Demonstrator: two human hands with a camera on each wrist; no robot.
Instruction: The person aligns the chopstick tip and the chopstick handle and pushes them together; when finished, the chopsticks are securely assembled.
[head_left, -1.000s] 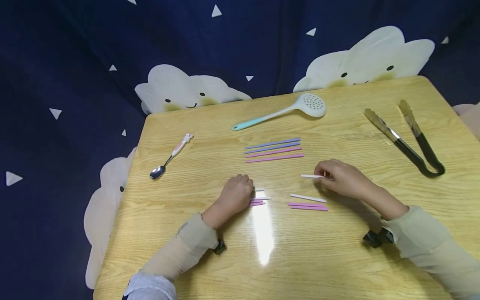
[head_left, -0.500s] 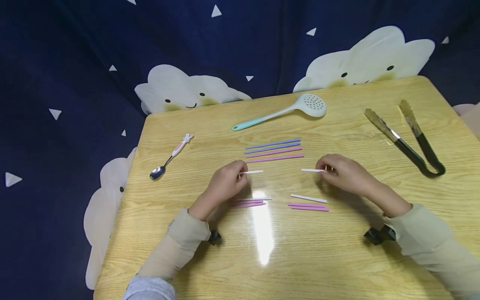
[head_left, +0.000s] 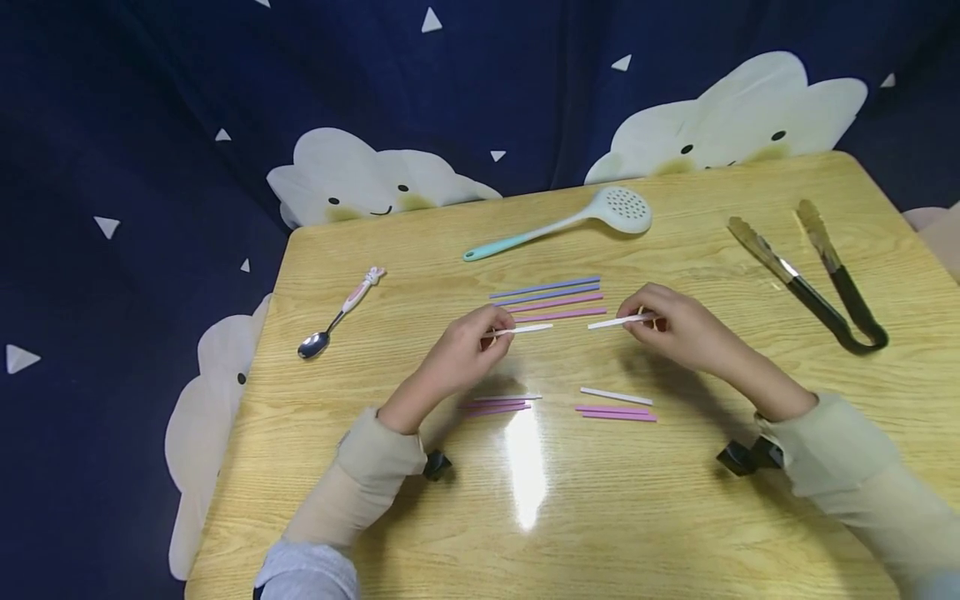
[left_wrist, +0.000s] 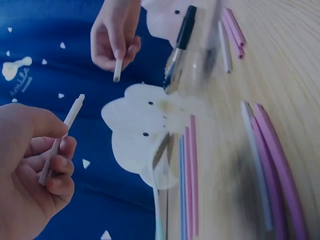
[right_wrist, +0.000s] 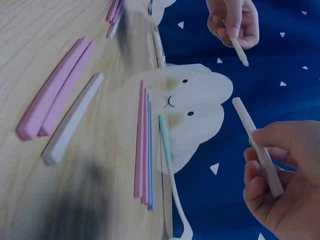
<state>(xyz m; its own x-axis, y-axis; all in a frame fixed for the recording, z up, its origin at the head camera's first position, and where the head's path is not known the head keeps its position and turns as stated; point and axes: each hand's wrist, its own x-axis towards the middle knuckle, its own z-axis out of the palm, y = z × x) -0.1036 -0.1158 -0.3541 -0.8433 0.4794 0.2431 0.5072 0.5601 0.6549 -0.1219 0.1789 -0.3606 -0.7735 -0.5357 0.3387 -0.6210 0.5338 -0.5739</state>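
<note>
My left hand (head_left: pixel 465 350) pinches a white chopstick half (left_wrist: pixel 74 112) with a narrow peg at its tip. My right hand (head_left: pixel 678 329) pinches another white chopstick half (right_wrist: pixel 245 115), square-ended. Both pieces are above the table, tips facing each other with a small gap between. Under my left hand lie a white piece (head_left: pixel 517 397) and pink pieces (head_left: pixel 502 408). Below my right hand are a white piece (head_left: pixel 617 396) and pink pieces (head_left: pixel 615 412). Behind the hands, two long blue chopsticks (head_left: pixel 546 287) and two long pink chopsticks (head_left: pixel 562 315) lie side by side.
A slotted turner (head_left: pixel 555 225) lies along the wooden table's (head_left: pixel 637 517) back edge. To the left is a spoon (head_left: pixel 337 321) with a pink and white handle. Black-handled tongs (head_left: pixel 817 283) lie spread at the right. A dark blue cloud-patterned curtain (head_left: pixel 420 92) hangs behind.
My left hand has picked a white chopstick half up off the table and carried it away from me and rightward. My right hand has raised its white half, and the two tips have drawn closer.
</note>
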